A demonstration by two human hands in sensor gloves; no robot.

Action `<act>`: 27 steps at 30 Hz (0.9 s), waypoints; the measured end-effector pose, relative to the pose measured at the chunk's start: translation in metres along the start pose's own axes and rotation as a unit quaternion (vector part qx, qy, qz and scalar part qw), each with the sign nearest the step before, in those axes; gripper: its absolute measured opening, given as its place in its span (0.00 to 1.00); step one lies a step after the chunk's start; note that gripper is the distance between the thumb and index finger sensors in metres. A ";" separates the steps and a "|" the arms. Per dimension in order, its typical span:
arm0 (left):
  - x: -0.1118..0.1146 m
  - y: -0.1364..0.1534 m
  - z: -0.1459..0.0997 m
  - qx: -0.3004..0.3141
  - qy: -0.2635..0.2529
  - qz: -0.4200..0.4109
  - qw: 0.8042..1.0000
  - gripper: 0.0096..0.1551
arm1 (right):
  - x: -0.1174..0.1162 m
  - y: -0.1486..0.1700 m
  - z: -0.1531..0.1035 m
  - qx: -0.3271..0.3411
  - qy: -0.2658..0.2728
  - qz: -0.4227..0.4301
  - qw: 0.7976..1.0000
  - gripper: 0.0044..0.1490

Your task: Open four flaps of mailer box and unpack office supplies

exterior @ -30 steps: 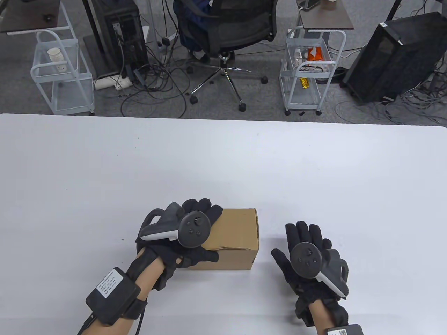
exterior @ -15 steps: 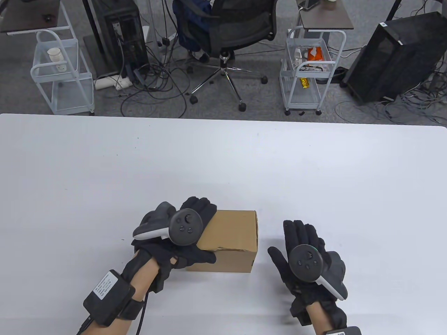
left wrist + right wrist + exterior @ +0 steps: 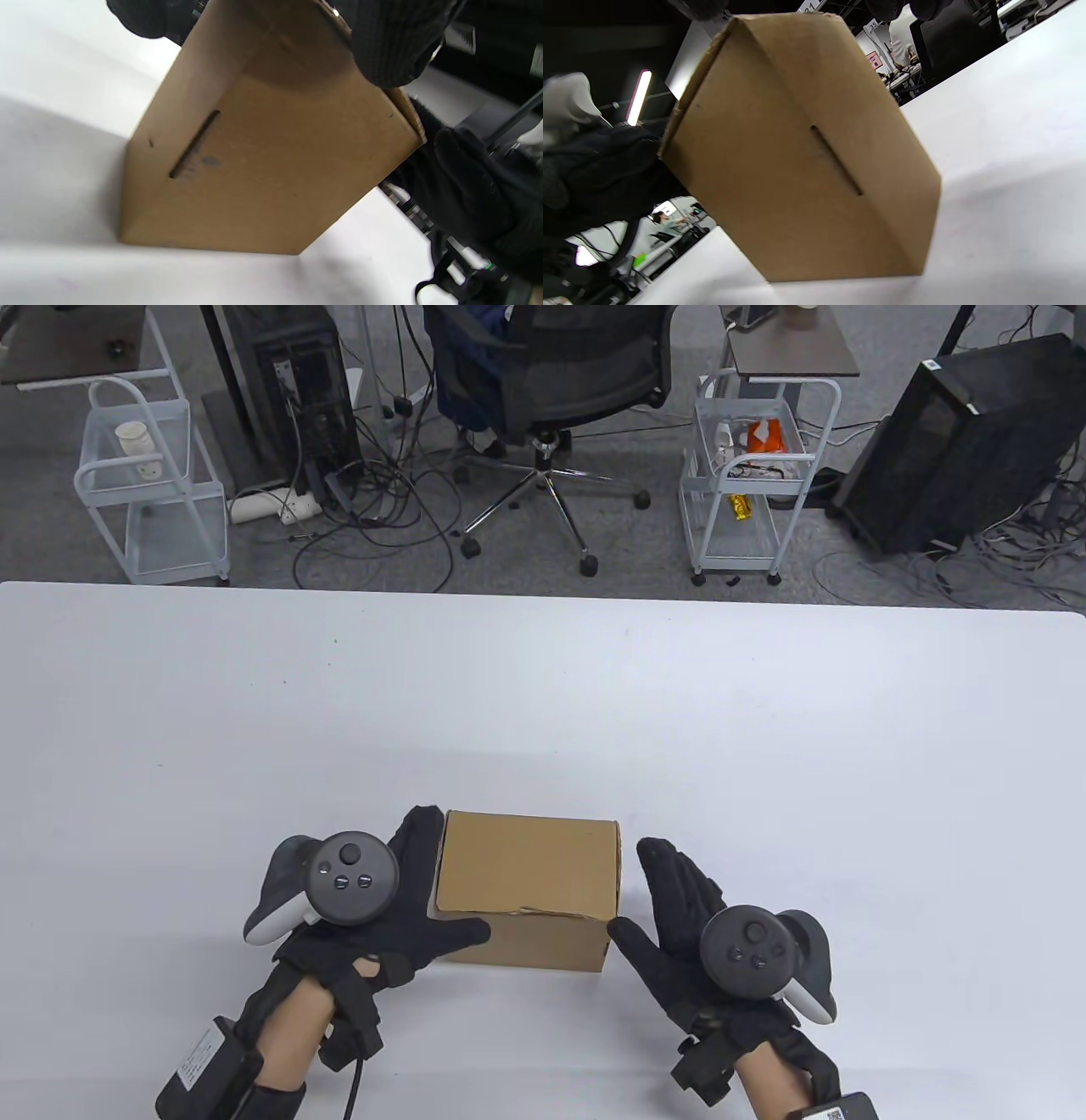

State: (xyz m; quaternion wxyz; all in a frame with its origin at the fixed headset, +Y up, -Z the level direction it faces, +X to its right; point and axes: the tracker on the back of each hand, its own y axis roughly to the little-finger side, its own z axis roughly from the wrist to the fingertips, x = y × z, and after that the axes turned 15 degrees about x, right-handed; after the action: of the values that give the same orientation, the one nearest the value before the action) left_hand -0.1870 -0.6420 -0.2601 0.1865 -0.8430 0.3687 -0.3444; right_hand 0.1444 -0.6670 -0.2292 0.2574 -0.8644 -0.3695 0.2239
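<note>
A closed brown mailer box (image 3: 526, 878) sits on the white table (image 3: 543, 704) near the front edge. My left hand (image 3: 407, 912) holds its left end, with the fingers along the left side and the thumb across the front face. In the left wrist view the thumb (image 3: 390, 42) presses on the box's (image 3: 263, 169) upper edge. My right hand (image 3: 674, 912) lies open and flat beside the box's right side, thumb near the front right corner. I cannot tell whether it touches. The right wrist view shows the box (image 3: 797, 161) closed, with a slot in its side.
The table's far edge runs across the middle of the table view. Beyond it on the floor stand an office chair (image 3: 560, 381), two white wire carts (image 3: 747, 475), computer towers and loose cables.
My left hand has slid off the top of the box down to its left end. My right hand has moved left, up beside the box. The box has shifted slightly left.
</note>
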 end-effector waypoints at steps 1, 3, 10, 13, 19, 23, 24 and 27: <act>0.003 0.004 -0.002 0.010 -0.014 -0.026 1.000 0.73 | -0.002 0.000 0.001 0.004 0.000 0.010 1.000 0.55; 0.009 0.009 -0.005 0.018 -0.027 -0.065 0.997 0.72 | -0.004 -0.001 0.004 0.013 -0.010 0.018 1.000 0.55; 0.020 0.010 -0.014 0.016 -0.074 -0.074 0.994 0.70 | -0.008 -0.005 0.009 0.018 -0.014 0.003 1.000 0.57; 0.023 0.008 -0.013 0.010 -0.067 -0.052 0.996 0.69 | -0.002 -0.009 0.014 0.011 -0.017 -0.030 0.999 0.60; 0.026 0.010 -0.012 0.008 -0.062 -0.047 0.997 0.67 | 0.005 -0.032 0.044 0.033 -0.073 -0.158 0.984 0.67; 0.027 0.014 -0.013 0.005 -0.061 -0.060 0.996 0.66 | 0.007 -0.042 0.064 0.047 -0.120 -0.186 0.974 0.66; 0.027 0.015 -0.013 0.005 -0.061 -0.062 0.996 0.66 | 0.006 -0.043 0.068 0.048 -0.136 -0.189 0.971 0.65; 0.028 0.014 -0.012 0.010 -0.059 -0.067 0.996 0.65 | 0.004 -0.042 0.076 0.049 -0.165 -0.187 0.967 0.63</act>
State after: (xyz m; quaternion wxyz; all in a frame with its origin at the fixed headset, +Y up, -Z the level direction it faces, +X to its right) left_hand -0.1892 -0.6729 -0.2474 0.1925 -0.8830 0.2963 -0.3091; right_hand 0.0809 -0.6180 -0.2626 0.2725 -0.7169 -0.5507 0.3295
